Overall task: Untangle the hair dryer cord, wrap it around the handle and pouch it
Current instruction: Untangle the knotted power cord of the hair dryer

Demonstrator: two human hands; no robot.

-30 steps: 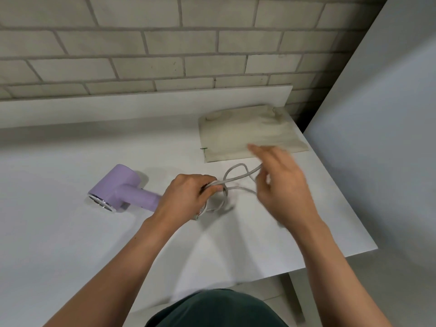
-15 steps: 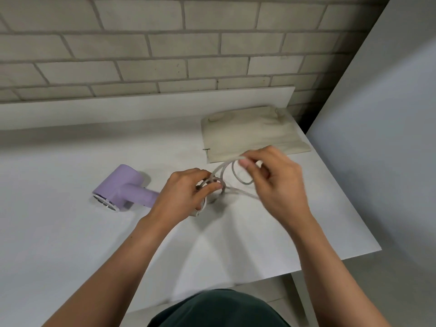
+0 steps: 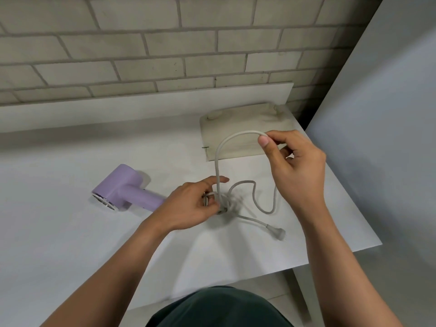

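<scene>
A lilac hair dryer (image 3: 122,188) lies on its side on the white table (image 3: 70,232), left of my hands. Its grey cord (image 3: 218,161) is bunched in a tangle under my left hand (image 3: 191,206), which pins and grips that knot. My right hand (image 3: 295,166) pinches a raised loop of the cord between thumb and fingers, held above the table. A slack curl of cord and the plug (image 3: 277,232) rest on the table to the right of the knot. A flat beige pouch (image 3: 238,128) lies behind the hands.
A brick wall (image 3: 165,43) and a low white ledge run along the back. The table's right edge (image 3: 354,197) meets a grey panel (image 3: 389,138). The front edge is close to my body.
My right hand has pulled a loop of cord up and away toward the pouch. The plug end has come free and now lies on the table. My left hand stays on the knot.
</scene>
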